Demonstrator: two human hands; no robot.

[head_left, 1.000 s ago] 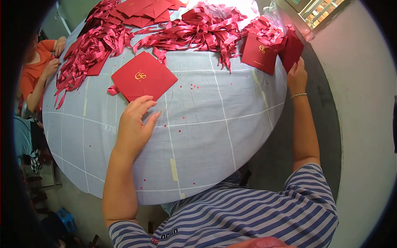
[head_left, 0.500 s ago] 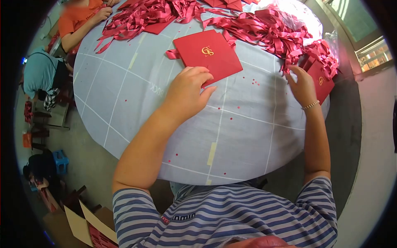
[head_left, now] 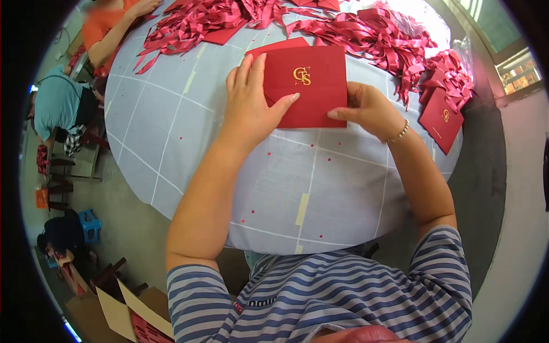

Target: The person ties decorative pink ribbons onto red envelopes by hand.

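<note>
The left hand (head_left: 249, 102), loosely spread, and the right hand (head_left: 369, 111), part-curled, hold the red folder (head_left: 314, 98) by opposite edges; light, even pressure should avoid creases.

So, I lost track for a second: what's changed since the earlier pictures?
The right hand let go of a folder beside the far-right ribbons and moved left; it and the left hand now hold a red folder, squarer to the view, another folder's edge showing behind. The ribbons stayed heaped on the table.
</note>
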